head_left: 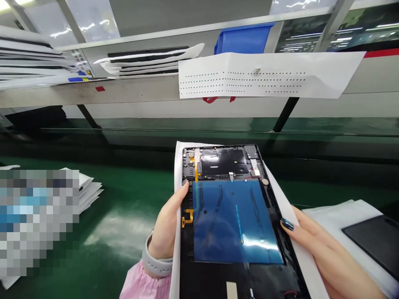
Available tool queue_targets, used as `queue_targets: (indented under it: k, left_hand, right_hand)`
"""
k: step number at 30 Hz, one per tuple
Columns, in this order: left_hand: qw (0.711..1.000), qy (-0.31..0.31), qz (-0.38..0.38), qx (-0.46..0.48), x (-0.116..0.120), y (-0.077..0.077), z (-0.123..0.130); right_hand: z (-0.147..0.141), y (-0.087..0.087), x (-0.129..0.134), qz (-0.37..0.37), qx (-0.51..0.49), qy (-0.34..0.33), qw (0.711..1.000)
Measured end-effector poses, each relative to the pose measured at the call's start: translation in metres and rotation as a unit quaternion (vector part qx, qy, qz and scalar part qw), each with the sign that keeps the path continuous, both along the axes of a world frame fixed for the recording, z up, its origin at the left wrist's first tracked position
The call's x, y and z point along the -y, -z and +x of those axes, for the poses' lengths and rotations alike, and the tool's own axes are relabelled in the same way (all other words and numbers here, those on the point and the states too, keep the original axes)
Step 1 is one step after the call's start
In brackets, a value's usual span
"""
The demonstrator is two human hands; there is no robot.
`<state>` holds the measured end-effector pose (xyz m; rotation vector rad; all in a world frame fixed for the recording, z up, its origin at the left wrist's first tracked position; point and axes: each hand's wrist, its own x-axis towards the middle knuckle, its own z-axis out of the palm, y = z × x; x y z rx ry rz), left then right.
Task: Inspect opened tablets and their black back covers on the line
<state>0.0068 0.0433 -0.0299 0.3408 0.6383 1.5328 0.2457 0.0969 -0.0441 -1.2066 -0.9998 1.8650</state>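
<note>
Between my hands is an opened tablet [237, 220], its inside facing up, with a blue film over the middle and orange flex cables along the left. A white foam sheet [291, 207] lies under it and sticks out at both sides. My left hand [168, 220] grips the left edge, thumb on the black frame and fingers hidden beneath. On the right edge, my right hand [324, 245] holds on with its thumb over the frame; its other fingers are mostly behind the sheet. The tablet's near end runs out of view.
White sheets with a dark panel [374, 241] lie on the right of the green bench [124, 199]. A partly blurred stack of white sheets [89, 193] is at left. The shelf above carries stacked panels [149, 60], a blue bin [245, 39] and a hanging dotted paper [264, 79].
</note>
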Motion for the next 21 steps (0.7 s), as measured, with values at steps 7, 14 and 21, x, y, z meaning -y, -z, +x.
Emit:
queue_targets:
  k: [7, 14, 21]
  left_hand:
    - [0.998, 0.058, -0.027, -0.007, 0.005, -0.003, 0.001]
    - [0.993, 0.081, 0.018, -0.079, 0.003, 0.001, 0.008]
    - [0.920, 0.143, 0.174, -0.322, 0.013, 0.005, -0.011]
  right_hand:
    - [-0.011, -0.009, 0.007, 0.047, -0.027, 0.023, 0.998]
    - [-0.003, -0.009, 0.007, 0.064, 0.005, 0.057, 0.996]
    - [0.001, -0.030, 0.014, 0.086, 0.036, 0.142, 0.985]
